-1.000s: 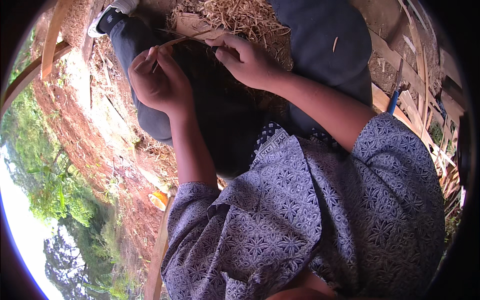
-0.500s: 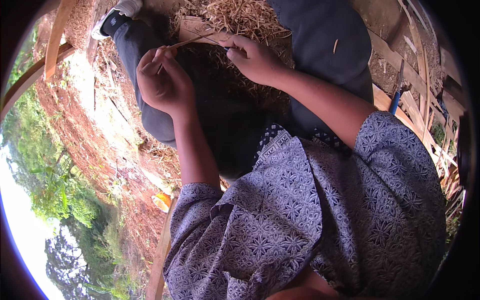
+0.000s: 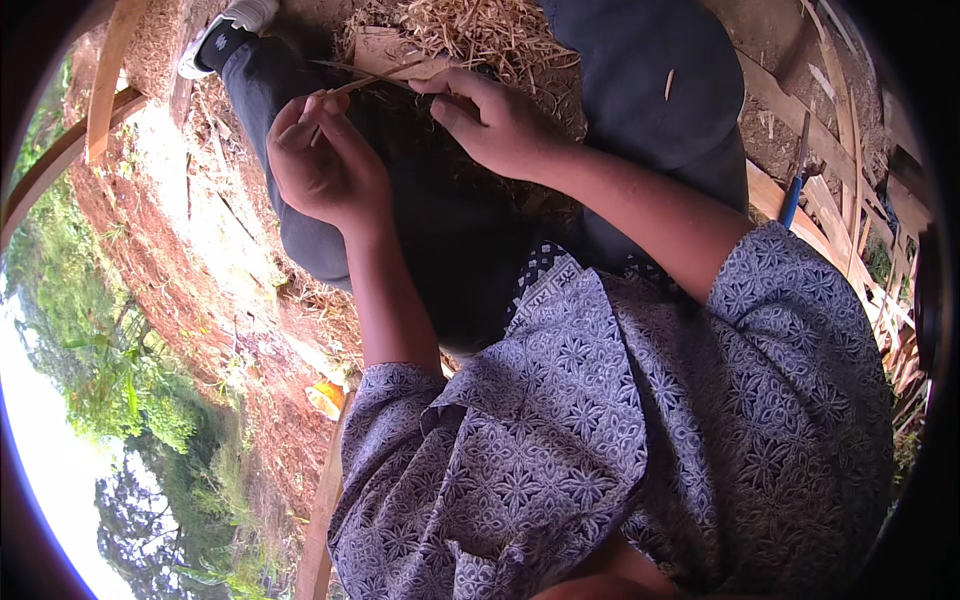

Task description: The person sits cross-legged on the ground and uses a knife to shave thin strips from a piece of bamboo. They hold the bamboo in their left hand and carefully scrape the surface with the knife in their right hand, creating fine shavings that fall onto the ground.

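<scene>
My left hand (image 3: 328, 165) is closed, with a thin strip of wood (image 3: 362, 83) pinched between its thumb and fingertips. The strip slants up to the right, away from the fingers. Facing it, my right hand (image 3: 492, 122) is closed around a knife; the narrow blade (image 3: 343, 67) reaches left and crosses the strip in this view. The knife's handle is hidden inside the fingers. Both hands are above my lap, between my dark trouser legs (image 3: 660, 85).
Beyond my hands are a heap of wood shavings (image 3: 490, 35) and a flat wooden piece (image 3: 385, 45). At the right, a blue-handled tool (image 3: 790, 202) stands among split slats (image 3: 848, 150). A long slat (image 3: 112, 85) rises at the upper left. An orange object (image 3: 325, 398) lies left.
My right hand has shifted slightly left, and the blade now extends further left past the strip. The dark handle end seen earlier is now hidden. My left hand has barely moved.
</scene>
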`<state>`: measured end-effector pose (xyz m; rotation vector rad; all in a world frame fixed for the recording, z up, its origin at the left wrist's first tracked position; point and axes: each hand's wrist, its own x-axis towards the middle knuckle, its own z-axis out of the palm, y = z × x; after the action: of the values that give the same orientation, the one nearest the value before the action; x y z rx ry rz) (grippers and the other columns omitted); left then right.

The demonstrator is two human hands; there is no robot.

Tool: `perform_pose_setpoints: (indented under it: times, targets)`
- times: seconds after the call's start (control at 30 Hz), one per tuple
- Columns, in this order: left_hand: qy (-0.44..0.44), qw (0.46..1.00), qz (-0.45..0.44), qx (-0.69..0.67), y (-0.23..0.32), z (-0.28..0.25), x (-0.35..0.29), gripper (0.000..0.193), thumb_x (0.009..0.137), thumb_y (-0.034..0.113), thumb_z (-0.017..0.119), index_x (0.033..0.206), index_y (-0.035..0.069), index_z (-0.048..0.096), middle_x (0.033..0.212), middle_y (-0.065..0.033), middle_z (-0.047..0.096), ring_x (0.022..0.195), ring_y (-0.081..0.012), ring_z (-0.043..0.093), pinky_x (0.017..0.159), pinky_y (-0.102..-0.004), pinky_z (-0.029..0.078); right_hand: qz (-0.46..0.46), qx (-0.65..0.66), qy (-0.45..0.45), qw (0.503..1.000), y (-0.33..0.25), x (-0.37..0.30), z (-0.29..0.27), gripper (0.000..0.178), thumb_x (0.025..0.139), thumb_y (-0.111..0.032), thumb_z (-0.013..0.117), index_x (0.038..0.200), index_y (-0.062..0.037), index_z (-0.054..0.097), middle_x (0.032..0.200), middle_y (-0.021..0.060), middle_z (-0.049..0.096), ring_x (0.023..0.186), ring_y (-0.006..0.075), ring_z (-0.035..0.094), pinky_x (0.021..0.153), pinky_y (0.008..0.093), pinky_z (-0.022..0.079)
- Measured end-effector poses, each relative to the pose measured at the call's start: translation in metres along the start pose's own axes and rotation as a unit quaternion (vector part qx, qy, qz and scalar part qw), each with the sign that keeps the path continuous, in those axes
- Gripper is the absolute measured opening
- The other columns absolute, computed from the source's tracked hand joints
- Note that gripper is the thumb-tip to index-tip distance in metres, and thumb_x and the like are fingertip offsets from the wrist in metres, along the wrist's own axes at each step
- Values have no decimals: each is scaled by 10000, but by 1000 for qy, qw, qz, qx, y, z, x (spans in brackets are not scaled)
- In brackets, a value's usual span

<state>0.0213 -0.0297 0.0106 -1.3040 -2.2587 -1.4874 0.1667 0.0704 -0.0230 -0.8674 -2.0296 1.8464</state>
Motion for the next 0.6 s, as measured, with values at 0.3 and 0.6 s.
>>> perform_pose_setpoints:
  times: [0.3,0.6]
  targets:
    - [9,1000,-2,-6,3,4,5,61,960,-90,591,1007,-62,563,1099,-181,618,896,-215,694,784,-322,636,129,-75,-39,988,14,-4,0,270,990,-197,605,1251,-145,650,762,64,647,641,145,605,650,321,495]
    - [3,1000,-1,-18,5,4,5,64,970,-85,575,1020,-55,549,1100,-188,614,902,-216,692,776,-319,633,25,-8,13,1000,9,-4,3,293,979,-194,626,1266,-152,665,718,39,633,597,111,571,584,311,470]
